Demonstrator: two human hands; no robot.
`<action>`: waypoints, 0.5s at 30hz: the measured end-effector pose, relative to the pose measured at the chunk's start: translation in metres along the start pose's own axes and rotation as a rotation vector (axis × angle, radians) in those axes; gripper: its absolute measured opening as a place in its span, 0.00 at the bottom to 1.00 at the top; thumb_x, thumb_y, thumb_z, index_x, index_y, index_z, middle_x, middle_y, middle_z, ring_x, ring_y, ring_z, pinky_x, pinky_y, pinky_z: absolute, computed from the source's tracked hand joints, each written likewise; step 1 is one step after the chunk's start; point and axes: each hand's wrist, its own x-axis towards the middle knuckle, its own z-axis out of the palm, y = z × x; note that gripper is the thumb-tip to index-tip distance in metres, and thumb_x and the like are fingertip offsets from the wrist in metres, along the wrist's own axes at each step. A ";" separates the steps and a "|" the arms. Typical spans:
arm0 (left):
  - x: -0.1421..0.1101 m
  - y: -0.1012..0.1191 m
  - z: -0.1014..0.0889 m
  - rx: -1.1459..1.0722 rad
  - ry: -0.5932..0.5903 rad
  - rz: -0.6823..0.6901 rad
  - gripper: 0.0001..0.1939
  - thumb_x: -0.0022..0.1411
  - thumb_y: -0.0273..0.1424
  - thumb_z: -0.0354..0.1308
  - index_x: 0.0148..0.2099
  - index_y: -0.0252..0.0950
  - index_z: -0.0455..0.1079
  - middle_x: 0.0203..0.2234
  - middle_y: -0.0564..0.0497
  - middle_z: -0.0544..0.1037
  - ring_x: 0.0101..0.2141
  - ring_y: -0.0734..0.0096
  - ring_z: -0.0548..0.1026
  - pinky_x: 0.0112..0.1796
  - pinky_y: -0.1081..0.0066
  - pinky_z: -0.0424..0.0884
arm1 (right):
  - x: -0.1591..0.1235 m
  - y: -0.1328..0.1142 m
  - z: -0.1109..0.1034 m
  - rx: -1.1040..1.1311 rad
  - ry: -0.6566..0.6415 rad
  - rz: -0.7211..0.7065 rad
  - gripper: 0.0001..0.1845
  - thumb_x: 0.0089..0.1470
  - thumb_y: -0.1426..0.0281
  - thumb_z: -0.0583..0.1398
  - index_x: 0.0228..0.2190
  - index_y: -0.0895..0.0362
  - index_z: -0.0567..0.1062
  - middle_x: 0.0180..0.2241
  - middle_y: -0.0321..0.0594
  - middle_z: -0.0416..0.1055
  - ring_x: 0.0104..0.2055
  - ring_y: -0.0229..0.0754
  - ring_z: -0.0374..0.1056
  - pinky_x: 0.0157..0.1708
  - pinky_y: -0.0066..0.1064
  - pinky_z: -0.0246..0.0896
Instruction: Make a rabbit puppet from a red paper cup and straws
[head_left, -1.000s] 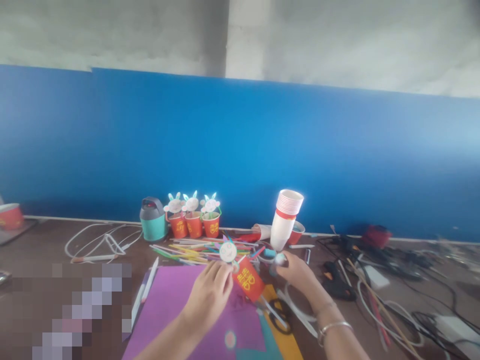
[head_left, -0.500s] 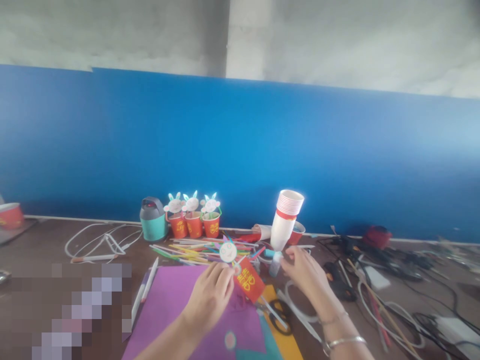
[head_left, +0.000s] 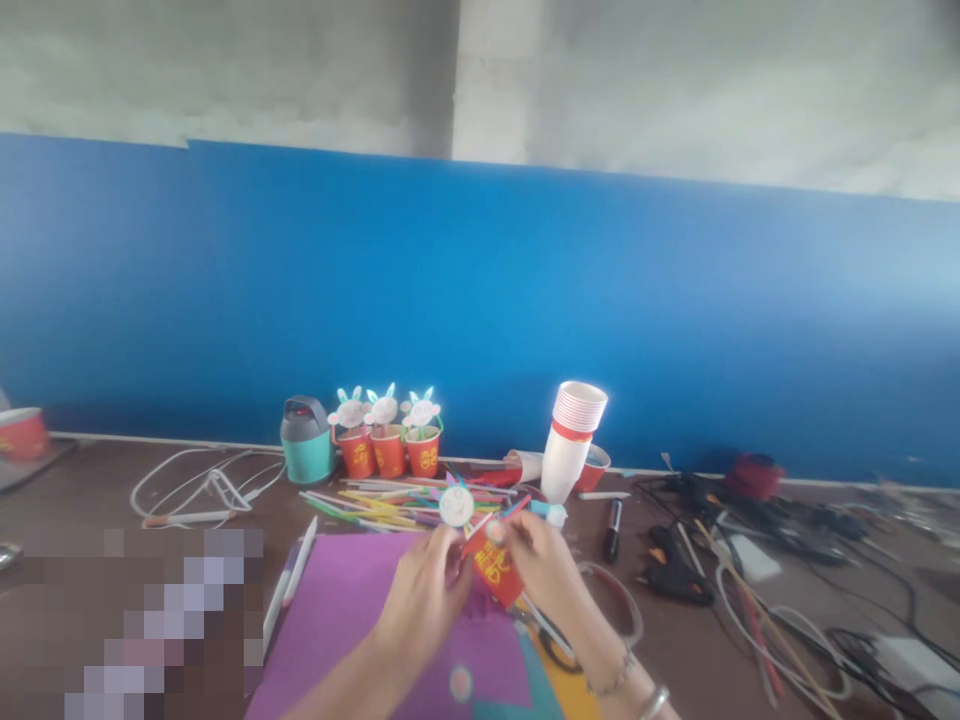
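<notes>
Beyond the far left corner of the purple sheet (head_left: 337, 610) stands a teal canister (head_left: 307, 458). Next, beyond the sheet, three small cups (head_left: 388, 458) wait in a row on the desk (head_left: 97, 480), each topped with a pale face and ears; these look finished. Loose sticks (head_left: 367, 508) spread just past the sheet's far edge.

Over the sheet, the left hand (head_left: 426, 585) has its fingers closed on the near side of a fourth figure. Its white face (head_left: 456, 506) is drawn and eared, and its red cup (head_left: 495, 572) tilts above the sheet's right part. Below lies a loose disc (head_left: 460, 682) on the sheet, which seems unused so far.

The right hand (head_left: 546, 572) meets the cup's upper edge, fingertips at a small round piece (head_left: 495, 533); whether they pinch it is too blurred to tell. So this figure looks mostly built, with side pieces probably left.

Right of the sheet come scissors (head_left: 556, 655), a cup stack (head_left: 574, 440) farther back, a marker (head_left: 613, 530) and a glue gun (head_left: 675, 575).
</notes>
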 end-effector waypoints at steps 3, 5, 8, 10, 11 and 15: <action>0.001 -0.001 0.007 -0.340 -0.345 -0.416 0.20 0.60 0.43 0.49 0.21 0.37 0.65 0.13 0.54 0.69 0.16 0.73 0.69 0.18 0.76 0.62 | 0.002 0.010 -0.004 -0.286 0.017 -0.024 0.10 0.52 0.68 0.52 0.22 0.55 0.67 0.24 0.39 0.72 0.29 0.43 0.68 0.28 0.30 0.56; -0.001 -0.001 0.015 -0.607 -0.504 -0.628 0.23 0.57 0.50 0.51 0.23 0.36 0.67 0.16 0.53 0.72 0.16 0.73 0.71 0.19 0.76 0.65 | 0.003 0.014 -0.004 -0.348 -0.043 -0.015 0.10 0.52 0.70 0.51 0.20 0.55 0.64 0.23 0.38 0.70 0.28 0.42 0.66 0.27 0.30 0.54; -0.006 0.000 0.027 -0.853 -0.425 -0.756 0.23 0.51 0.53 0.56 0.30 0.35 0.68 0.21 0.53 0.73 0.20 0.75 0.72 0.24 0.75 0.68 | 0.005 0.013 -0.004 -0.325 -0.088 0.000 0.12 0.52 0.70 0.50 0.19 0.54 0.61 0.21 0.37 0.67 0.27 0.41 0.64 0.26 0.30 0.52; -0.008 0.001 0.033 -0.889 -0.300 -0.767 0.24 0.50 0.52 0.58 0.31 0.34 0.67 0.20 0.53 0.73 0.22 0.75 0.72 0.26 0.75 0.68 | 0.005 0.010 -0.006 -0.287 -0.093 -0.005 0.11 0.52 0.70 0.50 0.19 0.54 0.60 0.21 0.36 0.66 0.26 0.40 0.63 0.26 0.30 0.51; -0.009 0.002 0.035 -0.890 -0.236 -0.773 0.24 0.50 0.52 0.58 0.32 0.33 0.67 0.21 0.53 0.73 0.23 0.74 0.72 0.27 0.74 0.68 | 0.005 0.008 -0.007 -0.259 -0.095 -0.011 0.11 0.52 0.69 0.51 0.19 0.54 0.59 0.20 0.35 0.65 0.26 0.40 0.62 0.26 0.30 0.51; -0.006 0.009 0.033 -0.979 0.027 -0.730 0.23 0.49 0.49 0.62 0.37 0.34 0.66 0.32 0.47 0.77 0.33 0.65 0.77 0.34 0.70 0.71 | 0.002 -0.001 -0.013 -0.114 -0.111 -0.065 0.12 0.52 0.66 0.52 0.19 0.54 0.60 0.20 0.33 0.64 0.26 0.38 0.61 0.26 0.29 0.52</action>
